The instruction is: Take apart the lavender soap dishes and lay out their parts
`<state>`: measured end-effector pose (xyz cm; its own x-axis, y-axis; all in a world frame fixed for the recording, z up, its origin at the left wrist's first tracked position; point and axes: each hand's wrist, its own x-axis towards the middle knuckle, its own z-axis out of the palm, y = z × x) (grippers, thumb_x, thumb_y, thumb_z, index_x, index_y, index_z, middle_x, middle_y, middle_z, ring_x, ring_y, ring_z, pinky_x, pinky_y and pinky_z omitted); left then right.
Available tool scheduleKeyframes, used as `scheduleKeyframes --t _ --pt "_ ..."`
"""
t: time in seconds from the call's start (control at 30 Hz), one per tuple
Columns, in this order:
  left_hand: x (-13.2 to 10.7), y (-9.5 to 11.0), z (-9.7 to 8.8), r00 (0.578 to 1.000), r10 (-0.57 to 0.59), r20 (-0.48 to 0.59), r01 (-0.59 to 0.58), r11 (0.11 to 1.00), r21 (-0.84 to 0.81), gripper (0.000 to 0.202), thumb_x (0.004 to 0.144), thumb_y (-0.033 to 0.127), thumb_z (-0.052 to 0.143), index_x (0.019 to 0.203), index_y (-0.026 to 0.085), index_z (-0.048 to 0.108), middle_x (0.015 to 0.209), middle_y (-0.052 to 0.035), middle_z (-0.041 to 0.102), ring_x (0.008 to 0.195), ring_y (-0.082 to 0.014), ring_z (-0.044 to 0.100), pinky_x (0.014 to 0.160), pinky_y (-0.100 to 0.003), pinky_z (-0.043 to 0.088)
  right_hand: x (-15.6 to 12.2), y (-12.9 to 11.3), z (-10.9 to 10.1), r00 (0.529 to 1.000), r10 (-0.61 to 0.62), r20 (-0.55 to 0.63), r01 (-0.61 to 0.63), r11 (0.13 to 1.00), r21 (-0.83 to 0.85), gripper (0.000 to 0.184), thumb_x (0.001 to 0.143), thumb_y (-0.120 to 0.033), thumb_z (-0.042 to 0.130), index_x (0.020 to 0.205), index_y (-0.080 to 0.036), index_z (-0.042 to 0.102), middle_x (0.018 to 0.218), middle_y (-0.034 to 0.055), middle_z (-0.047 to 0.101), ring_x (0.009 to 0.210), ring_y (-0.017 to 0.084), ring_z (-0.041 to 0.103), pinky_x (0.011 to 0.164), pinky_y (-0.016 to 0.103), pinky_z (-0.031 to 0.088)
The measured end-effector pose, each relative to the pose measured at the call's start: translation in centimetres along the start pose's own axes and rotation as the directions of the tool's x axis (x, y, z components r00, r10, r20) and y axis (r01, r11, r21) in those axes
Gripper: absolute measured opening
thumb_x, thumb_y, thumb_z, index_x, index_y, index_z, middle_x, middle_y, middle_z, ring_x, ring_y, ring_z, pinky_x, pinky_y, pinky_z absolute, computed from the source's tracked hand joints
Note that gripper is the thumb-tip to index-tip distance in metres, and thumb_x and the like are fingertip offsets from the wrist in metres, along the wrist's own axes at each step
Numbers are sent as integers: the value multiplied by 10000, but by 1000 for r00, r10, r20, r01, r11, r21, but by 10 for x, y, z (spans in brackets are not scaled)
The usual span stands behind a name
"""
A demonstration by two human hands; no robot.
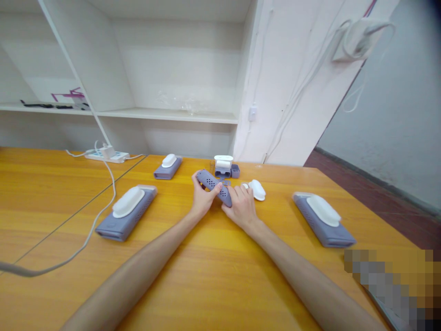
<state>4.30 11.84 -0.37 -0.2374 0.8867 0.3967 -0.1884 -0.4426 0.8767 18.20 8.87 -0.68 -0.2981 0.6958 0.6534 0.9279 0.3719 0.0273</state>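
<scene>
Both hands hold one long purple plastic piece (214, 187) with groups of round holes, tilted over the table. My left hand (202, 195) grips its upper left end, the thumb lying across the holed face. Around the lower right end are the closed fingers of my right hand (241, 204). Just past the piece stand an open purple box with white parts (223, 166) and a small purple cup-like part (235, 171). A white rounded cover (257, 190) lies just right of my right hand.
Purple blocks topped with white covers sit at left (127, 214), back left (168, 166) and right (324, 220). A power strip (107, 155) lies at the back left, its white cable (103, 209) crossing the table's left side. White shelves (172, 112) stand behind. The lower right corner is pixelated.
</scene>
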Motion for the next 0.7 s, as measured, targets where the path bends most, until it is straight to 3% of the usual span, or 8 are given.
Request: scheduleKeyframes --t 0.4,0.7 --pt "9 -11 -3 999 29 -26 -27 998 50 626 684 364 731 1165 268 343 1165 -52 480 1019 -165 546 890 -311 467 7 -11 -7 997 71 35 -68 994 -81 276 699 -305 598 934 -161 581 800 82 594 790 248 502 774 383 281" --pt "9 -13 -4 999 -22 -49 21 999 -30 623 688 389 730 1163 270 345 1192 -64 484 1001 -160 568 844 -298 499 5 -18 -7 992 122 29 -119 989 -86 351 704 -311 563 1013 -147 577 808 89 596 794 259 513 741 379 288"
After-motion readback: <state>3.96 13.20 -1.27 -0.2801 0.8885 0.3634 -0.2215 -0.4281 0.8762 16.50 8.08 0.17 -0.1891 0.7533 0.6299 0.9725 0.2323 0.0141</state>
